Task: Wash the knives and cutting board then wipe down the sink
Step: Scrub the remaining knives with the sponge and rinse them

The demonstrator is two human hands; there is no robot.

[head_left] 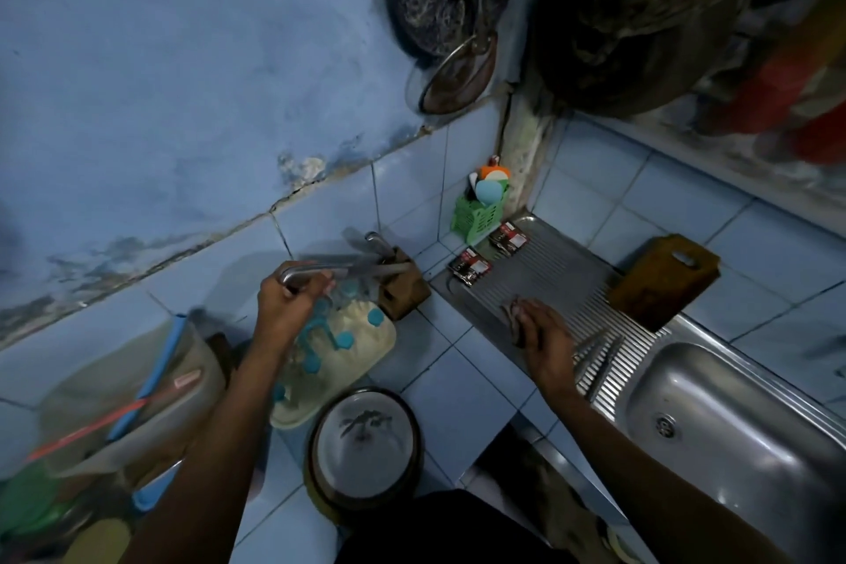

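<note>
Left hand [286, 302] clenched round steel handle of knife [341, 271], blade aimed at slots of wooden knife block [403, 289] by wall; blade blurred, tip position relative to slot not determinable. Right hand [545, 334] laid flat, fingers extended, pressing crumpled cloth [515, 311] onto ribbed drainboard [563, 289] of steel sink [732, 417]. Two further knives [595, 355] lying side by side on drainboard just beside right hand, near basin edge. Cutting board [664, 282] leaning against tiled wall at back of drainboard, upright on its edge. Green caddy [478, 215] with scrubbers in corner; covered pot [364, 440] on tiled desk [462, 385] near body. Step judged: washing apparently done, stowing of knives under way alongside wiping of drainboard. Next move judged to require lining blade up with free slot and sliding home, then collecting remaining two knives by handles, keeping cloth hand well away from edges.
</note>
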